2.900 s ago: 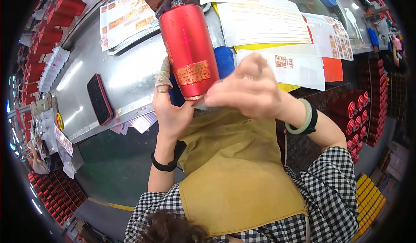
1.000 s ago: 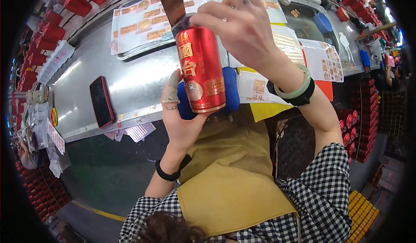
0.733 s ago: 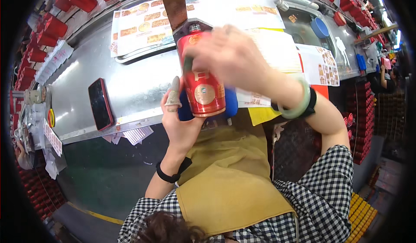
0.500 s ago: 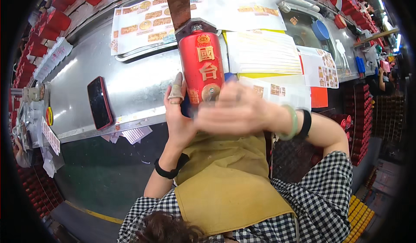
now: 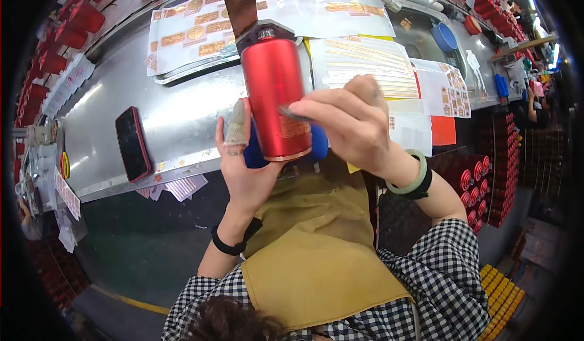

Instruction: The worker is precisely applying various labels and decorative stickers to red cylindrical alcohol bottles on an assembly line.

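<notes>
Gripping the red metal canister (image 5: 275, 94) from below and behind, the left hand (image 5: 246, 170) holds it upright over the steel workbench (image 5: 176, 122), a taped thumb alongside it. The right hand (image 5: 347, 122) pinches a small dark sticker (image 5: 291, 113) against the canister's side. A blue cylinder (image 5: 316, 146) sits behind the canister. A phone (image 5: 132, 143) lies to the left, label sheets (image 5: 194, 31) beyond.
</notes>
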The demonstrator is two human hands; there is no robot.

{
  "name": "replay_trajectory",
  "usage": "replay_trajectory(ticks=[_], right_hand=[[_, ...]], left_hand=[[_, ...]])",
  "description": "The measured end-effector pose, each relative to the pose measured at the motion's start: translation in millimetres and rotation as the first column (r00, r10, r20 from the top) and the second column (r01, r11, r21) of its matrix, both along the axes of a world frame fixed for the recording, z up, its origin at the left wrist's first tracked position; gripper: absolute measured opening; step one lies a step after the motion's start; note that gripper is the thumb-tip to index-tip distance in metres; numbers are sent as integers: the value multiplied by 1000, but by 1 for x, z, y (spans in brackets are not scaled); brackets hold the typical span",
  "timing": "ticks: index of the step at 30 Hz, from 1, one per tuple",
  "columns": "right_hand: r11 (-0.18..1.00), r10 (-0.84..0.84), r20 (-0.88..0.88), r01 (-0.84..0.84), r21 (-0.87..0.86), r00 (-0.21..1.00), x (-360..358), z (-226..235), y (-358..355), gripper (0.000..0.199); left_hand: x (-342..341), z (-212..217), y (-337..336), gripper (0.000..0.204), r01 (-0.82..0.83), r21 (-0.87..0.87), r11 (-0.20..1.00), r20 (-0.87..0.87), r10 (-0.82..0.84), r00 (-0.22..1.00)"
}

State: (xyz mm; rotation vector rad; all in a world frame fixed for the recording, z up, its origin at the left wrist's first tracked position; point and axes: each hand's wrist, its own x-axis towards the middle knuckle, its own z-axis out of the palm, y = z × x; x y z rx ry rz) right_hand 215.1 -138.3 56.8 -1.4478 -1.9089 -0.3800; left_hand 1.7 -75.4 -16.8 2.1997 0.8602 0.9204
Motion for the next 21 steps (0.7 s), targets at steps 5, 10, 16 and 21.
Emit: replay_trajectory(ticks=[5,10,16,21], right_hand=[[908,378,-126,-394,-145,917,-31,-3,-35,28],[999,12,-211,-21,-41,977,-12,-20,-21,30],[926,-47,-721,-241,-291,691,-34,-7,-57,32],[892,-276,-744,-126,-434,609,0,-8,-91,46]], left_hand=[[8,-5,-4,103,35,-279,960,208,25,978],[10,0,-4,101,28,-318,948,187,34,982],[14,13,-13,95,41,-439,897,274,91,957],[17,30,-15,88,-38,-62,997,92,43,995]])
